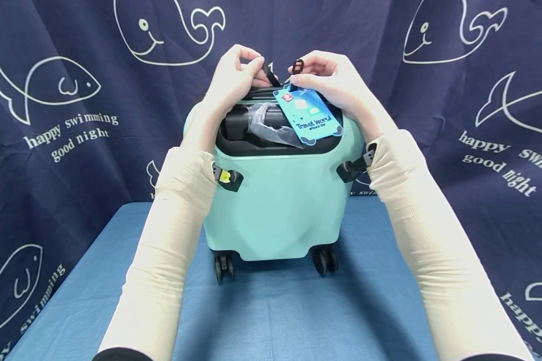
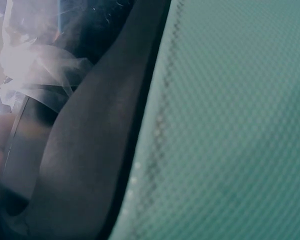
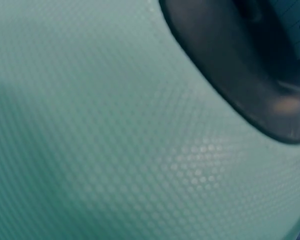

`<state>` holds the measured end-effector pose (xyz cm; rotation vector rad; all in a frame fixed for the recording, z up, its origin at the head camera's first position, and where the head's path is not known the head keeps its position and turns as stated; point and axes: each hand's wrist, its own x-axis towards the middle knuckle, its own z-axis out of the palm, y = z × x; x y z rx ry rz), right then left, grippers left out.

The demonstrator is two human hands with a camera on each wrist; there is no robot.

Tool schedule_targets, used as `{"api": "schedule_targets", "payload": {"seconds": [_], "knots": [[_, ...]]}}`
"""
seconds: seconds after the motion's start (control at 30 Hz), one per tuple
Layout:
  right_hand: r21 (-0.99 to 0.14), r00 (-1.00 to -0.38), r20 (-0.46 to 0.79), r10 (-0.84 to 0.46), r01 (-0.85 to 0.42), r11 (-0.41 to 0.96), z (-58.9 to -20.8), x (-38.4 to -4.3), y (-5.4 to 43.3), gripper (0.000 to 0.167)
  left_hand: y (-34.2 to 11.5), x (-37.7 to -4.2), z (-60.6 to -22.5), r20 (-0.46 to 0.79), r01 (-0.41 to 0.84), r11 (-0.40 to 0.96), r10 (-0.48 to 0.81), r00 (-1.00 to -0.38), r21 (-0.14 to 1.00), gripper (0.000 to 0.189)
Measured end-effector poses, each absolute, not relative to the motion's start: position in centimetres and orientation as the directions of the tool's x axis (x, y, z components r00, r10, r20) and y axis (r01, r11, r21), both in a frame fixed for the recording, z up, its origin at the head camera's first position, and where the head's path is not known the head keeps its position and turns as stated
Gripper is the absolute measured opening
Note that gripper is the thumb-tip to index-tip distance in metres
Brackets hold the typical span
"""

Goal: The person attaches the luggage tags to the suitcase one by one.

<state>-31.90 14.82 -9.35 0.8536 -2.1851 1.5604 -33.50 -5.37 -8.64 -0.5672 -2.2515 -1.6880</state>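
A mint-green suitcase (image 1: 277, 205) stands upright in the middle of the head view, with a black recessed panel (image 1: 237, 145) near its top. Over that panel hangs a blue luggage tag (image 1: 310, 118) printed "Travel World". At the suitcase's top, my left hand (image 1: 236, 75) pinches one end of a black strap (image 1: 273, 78). Opposite it, my right hand (image 1: 333, 79) pinches the strap's other side by a small dark buckle (image 1: 297, 66). The strap's two sides stand apart; its lower part is hidden behind the tag. Both wrist views mostly show the suitcase's textured shell (image 2: 230, 125).
Crumpled clear plastic wrap (image 1: 271, 131) clings to the black panel. The suitcase's black wheels (image 1: 325, 260) rest on a blue cloth-covered table (image 1: 271, 321). A navy curtain (image 1: 72, 30) with white whale and fish drawings hangs behind and at both sides.
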Motion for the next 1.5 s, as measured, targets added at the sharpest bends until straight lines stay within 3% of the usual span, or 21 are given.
{"api": "schedule_targets", "payload": {"seconds": [0.23, 0.53, 0.7, 1.03, 1.5], "knots": [[-0.743, -0.782, 0.560, -0.274, -0.620, 0.252, -9.5, -32.0, 14.8, 0.006, -5.6, -33.4, -8.8, 0.435, 0.477, 0.276, 0.202, -0.878, 0.835, 0.031], [-0.708, -0.767, 0.591, -0.250, -0.642, 0.293, -9.4, -32.1, 15.0, 0.015, -5.5, -33.7, -9.0, 0.499, 0.554, 0.325, 0.244, -0.832, 0.766, 0.009], [-0.705, -0.753, 0.627, -0.199, -0.657, 0.266, -9.2, -32.1, 14.8, 0.012, -5.6, -33.6, -8.8, 0.517, 0.568, 0.355, 0.234, -0.823, 0.743, 0.013], [-0.758, -0.754, 0.632, -0.178, -0.650, 0.060, -8.6, -32.4, 14.4, 0.005, -5.8, -33.3, -8.6, 0.518, 0.535, 0.569, 0.210, -0.829, 0.625, 0.018], [-0.728, -0.737, 0.645, -0.203, -0.673, 0.130, -8.5, -33.3, 13.9, 0.007, -5.4, -33.1, -8.5, 0.560, 0.551, 0.656, 0.229, -0.796, 0.515, 0.010]]}}
